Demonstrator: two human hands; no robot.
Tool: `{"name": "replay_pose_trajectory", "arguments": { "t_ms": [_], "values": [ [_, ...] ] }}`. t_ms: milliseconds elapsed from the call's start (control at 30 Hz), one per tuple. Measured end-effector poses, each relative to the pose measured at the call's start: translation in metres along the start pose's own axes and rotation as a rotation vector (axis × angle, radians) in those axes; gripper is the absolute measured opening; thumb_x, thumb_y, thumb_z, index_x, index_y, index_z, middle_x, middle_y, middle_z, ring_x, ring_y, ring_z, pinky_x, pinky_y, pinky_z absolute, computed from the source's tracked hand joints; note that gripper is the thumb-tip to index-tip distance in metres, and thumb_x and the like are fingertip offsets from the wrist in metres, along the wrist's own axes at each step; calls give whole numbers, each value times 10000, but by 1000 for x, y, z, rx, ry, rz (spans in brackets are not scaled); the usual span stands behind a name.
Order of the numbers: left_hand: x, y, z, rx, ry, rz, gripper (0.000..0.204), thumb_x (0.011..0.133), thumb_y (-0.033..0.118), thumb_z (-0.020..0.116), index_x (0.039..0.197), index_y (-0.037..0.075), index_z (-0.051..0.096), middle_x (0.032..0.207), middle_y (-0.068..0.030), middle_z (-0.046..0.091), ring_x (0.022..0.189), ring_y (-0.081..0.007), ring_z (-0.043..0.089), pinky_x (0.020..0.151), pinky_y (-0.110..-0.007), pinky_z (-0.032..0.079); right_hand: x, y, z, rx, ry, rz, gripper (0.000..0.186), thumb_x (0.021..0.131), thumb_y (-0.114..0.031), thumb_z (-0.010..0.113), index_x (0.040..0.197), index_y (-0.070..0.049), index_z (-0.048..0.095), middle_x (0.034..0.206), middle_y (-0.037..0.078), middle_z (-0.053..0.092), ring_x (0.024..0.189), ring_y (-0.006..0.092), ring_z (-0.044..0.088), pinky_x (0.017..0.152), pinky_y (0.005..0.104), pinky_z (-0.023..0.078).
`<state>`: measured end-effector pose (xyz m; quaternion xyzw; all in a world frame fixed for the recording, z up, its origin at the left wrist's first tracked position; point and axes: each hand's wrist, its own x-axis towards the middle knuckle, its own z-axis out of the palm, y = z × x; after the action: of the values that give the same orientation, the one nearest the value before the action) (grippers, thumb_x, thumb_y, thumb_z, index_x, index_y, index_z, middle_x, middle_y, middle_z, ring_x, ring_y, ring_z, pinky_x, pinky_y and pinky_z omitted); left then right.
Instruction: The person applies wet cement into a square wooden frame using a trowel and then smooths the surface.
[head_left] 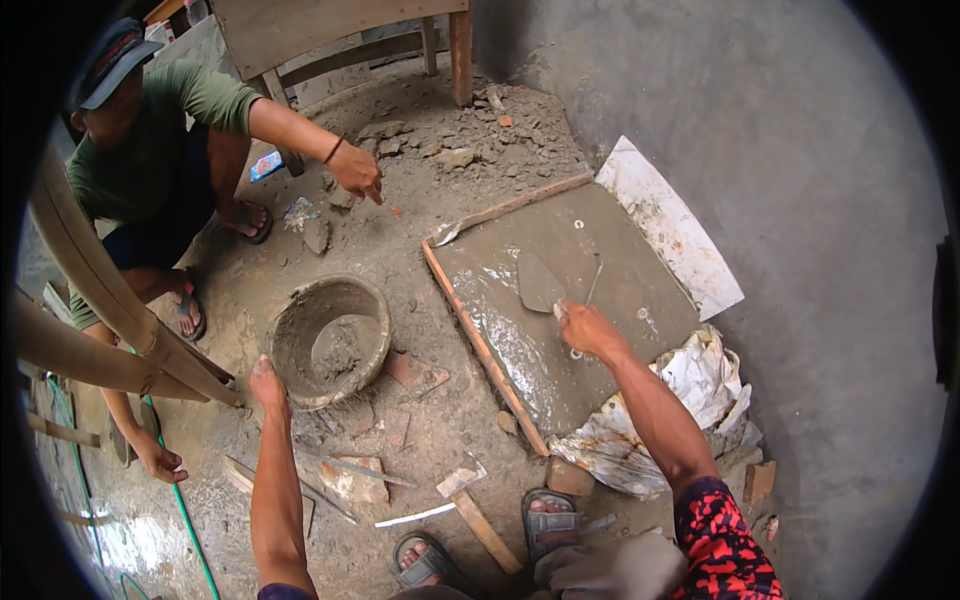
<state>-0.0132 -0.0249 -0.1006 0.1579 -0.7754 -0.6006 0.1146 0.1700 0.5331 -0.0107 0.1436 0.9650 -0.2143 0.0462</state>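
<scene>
My right hand (588, 328) is closed round the handle of a trowel. The trowel's flat grey blade (540, 284) rests on or just above the wet cement slab (500, 350), with its tip toward the far left. At the left, my left hand (268, 385) grips the near-left rim of a round, mortar-caked bucket (374, 345), its fingers partly hidden. Some wet mortar (340, 352) lies in the bottom of the bucket. Thin wooden strips (470, 322) border the slab, and a bent wire (595, 278) sticks up from its surface.
Another person (165, 150) squats at the far left, one arm stretched toward the slab. Bamboo poles (110, 280) and a green hose (190, 530) are at the left. A crumpled white sack (625, 440) lies along the slab's near edge. Rubble (455, 158) lies beyond; a grey wall (800, 200) stands right.
</scene>
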Motion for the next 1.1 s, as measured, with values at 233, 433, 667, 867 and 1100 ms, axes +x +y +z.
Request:
{"name": "replay_pose_trajectory", "arguments": {
  "t_ms": [233, 433, 667, 867, 1100],
  "values": [
    [-10, 10, -2, 14, 12, 68, 326, 966, 272, 483, 902, -24, 607, 824, -54, 592, 760, -167, 506, 719, -333, 423, 2, -15, -5, 51, -40, 12, 394, 875, -172, 457, 1201, 33, 540, 1041, 310, 609, 978, 473, 582, 885, 519, 458],
    [-11, 15, 1, 52, 45, 10, 345, 967, 279, 488, 916, -38, 615, 850, -67, 620, 790, -180, 539, 743, -334, 435, 20, 9, 14, 12, -62, 36, 449, 880, -173, 469, 1289, 9, 509, 1180, 283, 577, 1111, 423, 548, 970, 466, 427],
    [-11, 19, 4, 212, 89, 40, 376, 957, 295, 505, 930, -57, 636, 846, -136, 653, 794, -208, 575, 743, -369, 448, -14, -9, -1, 220, 61, 63, 465, 911, -235, 507, 1305, 11, 488, 1236, 252, 570, 1136, 378, 569, 968, 429, 440],
    [-1, 7, -10, 198, 121, -48, 395, 944, 307, 528, 1003, -66, 643, 925, -162, 676, 868, -241, 618, 788, -378, 455, -103, -67, -7, 816, -183, 186, 478, 900, -157, 586, 1334, -5, 457, 1090, 149, 626, 930, 210, 625, 791, 323, 517],
    [-1, 12, -20, -138, -98, -116, 434, 967, 336, 508, 1124, -56, 609, 1109, -129, 644, 985, -216, 583, 868, -355, 442, -184, -103, 28, 740, -452, 225, 513, 868, -167, 646, 1330, -47, 458, 1060, 150, 623, 789, 192, 621, 708, 319, 515]
  ]
}}
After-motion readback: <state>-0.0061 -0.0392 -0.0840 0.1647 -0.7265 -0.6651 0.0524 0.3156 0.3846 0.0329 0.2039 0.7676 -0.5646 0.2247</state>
